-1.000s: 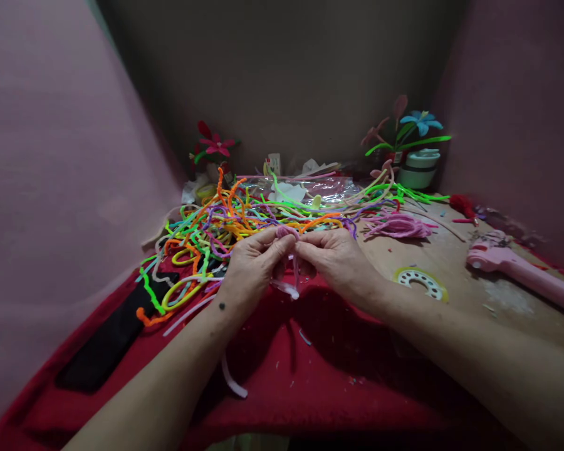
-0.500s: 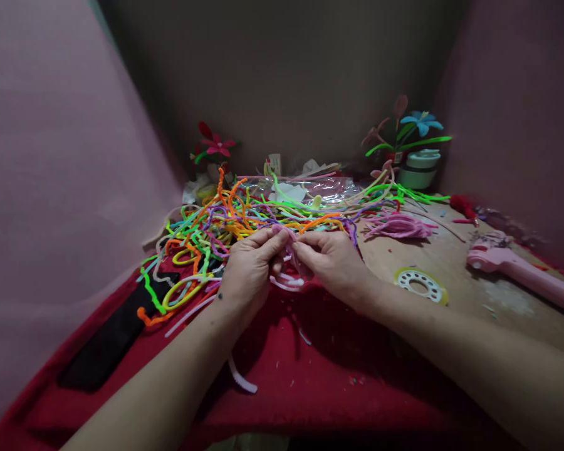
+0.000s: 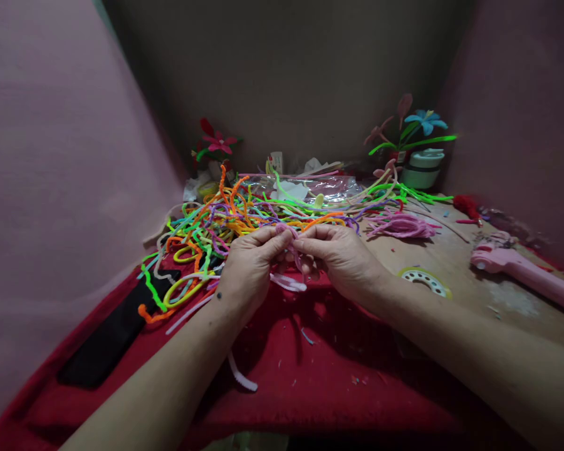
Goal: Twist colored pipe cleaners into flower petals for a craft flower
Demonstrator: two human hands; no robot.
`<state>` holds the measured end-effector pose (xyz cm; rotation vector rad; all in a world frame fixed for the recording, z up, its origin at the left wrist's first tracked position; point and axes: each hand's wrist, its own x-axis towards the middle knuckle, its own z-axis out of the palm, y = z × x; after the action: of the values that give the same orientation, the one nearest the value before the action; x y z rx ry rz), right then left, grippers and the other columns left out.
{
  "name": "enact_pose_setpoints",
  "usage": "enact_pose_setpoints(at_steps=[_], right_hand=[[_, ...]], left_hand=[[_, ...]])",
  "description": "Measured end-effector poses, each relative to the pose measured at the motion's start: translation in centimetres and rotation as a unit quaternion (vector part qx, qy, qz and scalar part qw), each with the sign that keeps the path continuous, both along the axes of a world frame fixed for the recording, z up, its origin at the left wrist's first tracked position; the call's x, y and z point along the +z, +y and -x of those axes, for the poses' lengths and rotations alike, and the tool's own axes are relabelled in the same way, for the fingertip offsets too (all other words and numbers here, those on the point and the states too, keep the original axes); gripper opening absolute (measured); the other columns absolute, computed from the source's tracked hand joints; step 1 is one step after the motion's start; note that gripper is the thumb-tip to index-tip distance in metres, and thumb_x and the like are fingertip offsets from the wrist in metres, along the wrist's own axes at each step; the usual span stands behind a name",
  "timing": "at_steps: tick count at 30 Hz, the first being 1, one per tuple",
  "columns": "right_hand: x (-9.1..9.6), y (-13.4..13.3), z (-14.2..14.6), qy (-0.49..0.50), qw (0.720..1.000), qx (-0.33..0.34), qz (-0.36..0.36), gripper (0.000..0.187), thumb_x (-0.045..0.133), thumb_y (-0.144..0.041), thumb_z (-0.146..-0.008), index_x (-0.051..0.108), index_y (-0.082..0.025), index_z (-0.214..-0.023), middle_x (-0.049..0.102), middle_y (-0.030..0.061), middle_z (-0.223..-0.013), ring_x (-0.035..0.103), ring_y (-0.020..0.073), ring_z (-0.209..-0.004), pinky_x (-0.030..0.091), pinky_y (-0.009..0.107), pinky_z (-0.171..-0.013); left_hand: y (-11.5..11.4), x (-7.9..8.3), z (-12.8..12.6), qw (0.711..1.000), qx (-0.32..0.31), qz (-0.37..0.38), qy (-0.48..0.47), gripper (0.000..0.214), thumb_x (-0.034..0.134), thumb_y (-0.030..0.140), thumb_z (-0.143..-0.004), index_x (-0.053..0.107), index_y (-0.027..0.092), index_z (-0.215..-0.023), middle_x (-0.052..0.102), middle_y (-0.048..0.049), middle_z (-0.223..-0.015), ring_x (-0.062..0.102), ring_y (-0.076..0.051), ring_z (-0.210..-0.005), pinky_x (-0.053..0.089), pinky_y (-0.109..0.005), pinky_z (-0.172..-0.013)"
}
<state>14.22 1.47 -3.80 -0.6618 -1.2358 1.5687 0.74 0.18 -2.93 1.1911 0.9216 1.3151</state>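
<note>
My left hand (image 3: 252,266) pinches a pink pipe cleaner (image 3: 289,232) between thumb and forefinger, near the middle of the view. Close beside it, my right hand (image 3: 341,257) grips the same pink pipe cleaner with thumb and forefinger pressed together. A loop shows above the fingertips, and a strand hangs down between the hands. Just below, a pale pink pipe cleaner (image 3: 289,283) sticks out over the red cloth (image 3: 319,388). Behind my hands lies a tangled heap of coloured pipe cleaners (image 3: 232,219). Exactly how the held piece is bent is partly hidden by my fingers.
To the right are a bundle of pink pipe cleaners (image 3: 402,225), a roll of tape (image 3: 425,280) and a pink tool with a long handle (image 3: 529,269). A black flat case (image 3: 103,344) lies at left. Pipe-cleaner flowers (image 3: 425,120) stand at the back.
My right hand has turned slightly, with its fingers now more spread below the pinch. The pink strand hangs straighter between the hands. The whole view has shifted a little.
</note>
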Motion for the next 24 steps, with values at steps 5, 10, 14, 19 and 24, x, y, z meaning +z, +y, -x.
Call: enact_pose_setpoints(at_steps=[5,10,14,19,24], right_hand=[[0.29,-0.12,0.05,-0.046,0.998,-0.038,-0.005,0.016,0.061,-0.014,-0.063,0.051,-0.015,-0.05,0.052,-0.0028,-0.042,0.042,0.0061,-0.037,0.03,0.02,-0.04],[0.09,0.33,-0.12,-0.035,0.999,-0.016,0.035,0.014,0.061,-0.013,-0.06,0.053,-0.014,-0.049,0.051,-0.0032,-0.041,0.041,0.006,-0.036,0.028,0.02,-0.039],[0.1,0.57,-0.32,-0.011,0.997,0.026,0.072,0.011,0.062,-0.013,-0.057,0.053,-0.013,-0.05,0.052,-0.0027,-0.044,0.043,0.0063,-0.039,0.03,0.02,-0.04],[0.18,0.65,-0.41,0.006,0.992,0.069,0.105,0.008,0.062,-0.011,-0.055,0.054,-0.013,-0.053,0.054,-0.0026,-0.049,0.047,0.0065,-0.044,0.035,0.02,-0.046],[-0.05,0.65,-0.31,0.007,0.99,0.075,0.12,0.007,0.062,-0.011,-0.055,0.055,-0.012,-0.053,0.055,-0.0016,-0.049,0.045,0.0056,-0.043,0.033,0.019,-0.044]], left_hand=[[0.1,-0.02,-0.26,0.999,-0.005,0.031,-0.024,0.012,0.07,0.023,-0.069,0.065,0.014,-0.075,0.06,0.0019,-0.06,0.054,-0.007,-0.051,0.043,-0.019,-0.051],[0.14,0.14,-0.04,0.999,-0.028,0.046,-0.004,0.016,0.071,0.023,-0.068,0.064,0.015,-0.08,0.061,0.0021,-0.06,0.055,-0.007,-0.05,0.042,-0.018,-0.049],[-0.09,0.34,0.16,0.998,-0.053,0.036,0.018,0.014,0.068,0.027,-0.072,0.061,0.015,-0.076,0.061,0.0014,-0.059,0.057,-0.008,-0.051,0.043,-0.018,-0.05],[-0.16,0.49,0.34,0.995,-0.081,0.03,0.04,0.014,0.065,0.028,-0.075,0.06,0.015,-0.076,0.059,0.0021,-0.059,0.052,-0.006,-0.048,0.038,-0.015,-0.045],[-0.27,0.42,0.12,0.996,-0.06,0.011,0.065,0.017,0.064,0.029,-0.075,0.056,0.015,-0.071,0.055,0.0029,-0.055,0.047,-0.005,-0.044,0.036,-0.015,-0.042]])
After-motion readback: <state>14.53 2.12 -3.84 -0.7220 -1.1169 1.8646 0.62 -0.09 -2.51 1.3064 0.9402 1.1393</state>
